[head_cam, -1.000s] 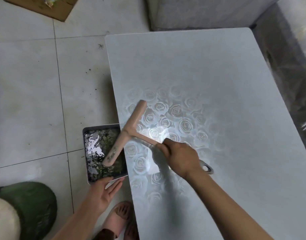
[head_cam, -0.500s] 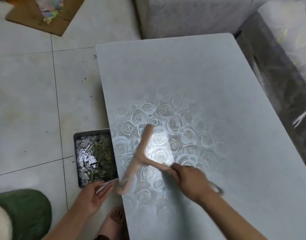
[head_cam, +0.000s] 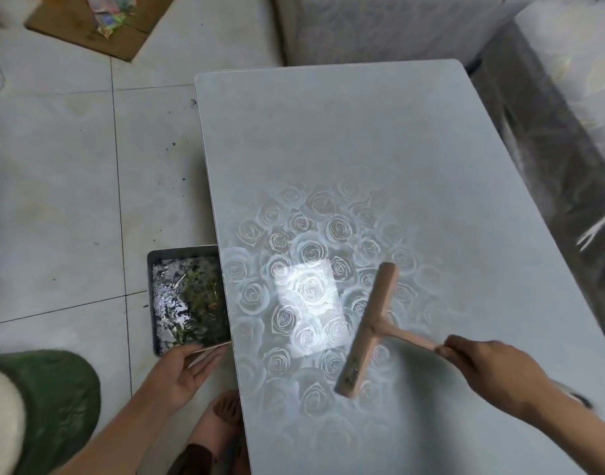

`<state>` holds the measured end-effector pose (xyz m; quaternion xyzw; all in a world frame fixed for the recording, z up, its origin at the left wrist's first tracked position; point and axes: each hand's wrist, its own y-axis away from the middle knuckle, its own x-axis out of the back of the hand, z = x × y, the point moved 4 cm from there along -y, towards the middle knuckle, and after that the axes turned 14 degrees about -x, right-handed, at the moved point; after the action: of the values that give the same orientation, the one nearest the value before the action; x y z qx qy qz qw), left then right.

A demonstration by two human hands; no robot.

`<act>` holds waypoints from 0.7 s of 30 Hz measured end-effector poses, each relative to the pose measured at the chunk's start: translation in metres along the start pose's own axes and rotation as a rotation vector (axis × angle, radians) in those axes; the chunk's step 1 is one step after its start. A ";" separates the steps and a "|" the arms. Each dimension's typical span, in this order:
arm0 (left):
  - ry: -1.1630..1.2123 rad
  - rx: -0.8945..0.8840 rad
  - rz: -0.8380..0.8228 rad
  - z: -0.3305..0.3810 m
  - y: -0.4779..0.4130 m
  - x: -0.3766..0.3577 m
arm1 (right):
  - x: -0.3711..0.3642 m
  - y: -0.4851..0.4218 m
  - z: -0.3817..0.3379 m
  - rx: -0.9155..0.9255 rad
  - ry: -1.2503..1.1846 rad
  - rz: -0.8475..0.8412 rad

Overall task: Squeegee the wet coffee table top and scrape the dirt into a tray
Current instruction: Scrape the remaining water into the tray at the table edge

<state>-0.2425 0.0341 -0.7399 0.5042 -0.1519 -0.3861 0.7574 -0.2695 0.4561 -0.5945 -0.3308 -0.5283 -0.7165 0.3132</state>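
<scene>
The pale grey coffee table top (head_cam: 379,159) has a rose pattern and shines wet near me. A pinkish T-shaped squeegee (head_cam: 369,330) rests its blade on the table, right of the bright reflection. My right hand (head_cam: 489,368) grips its handle from the right. A grey metal tray (head_cam: 157,269) holding dirty water and green scraps is held against the table's left edge, just below the top. My left hand (head_cam: 184,368) holds the tray's near rim, thumb on top.
Tiled floor (head_cam: 71,200) with dark specks lies to the left. A green bucket (head_cam: 54,406) stands at bottom left. A cardboard sheet (head_cam: 88,32) lies at top left. A grey sofa (head_cam: 551,114) runs along the far and right sides. My sandalled foot (head_cam: 225,413) is under the table edge.
The squeegee has moved from over the tray at the table's left edge rightward onto the table middle, carried by my right hand. My left hand and the tray have stayed at the edge.
</scene>
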 end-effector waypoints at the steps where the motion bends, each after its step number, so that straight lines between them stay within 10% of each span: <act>1: -0.003 -0.001 -0.008 0.000 0.000 -0.002 | 0.000 -0.003 -0.014 0.027 -0.010 0.006; 8: -0.007 -0.021 -0.028 0.000 0.003 -0.003 | 0.015 -0.018 -0.179 0.395 -0.083 0.098; 17: 0.010 0.006 -0.019 0.000 0.006 -0.001 | 0.022 0.001 0.016 0.003 0.033 0.131; 21: 0.008 0.010 0.004 0.000 0.005 -0.002 | 0.002 0.005 -0.008 0.044 0.076 0.079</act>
<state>-0.2418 0.0361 -0.7354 0.5092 -0.1518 -0.3818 0.7563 -0.2676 0.4469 -0.5923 -0.3171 -0.5181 -0.7038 0.3683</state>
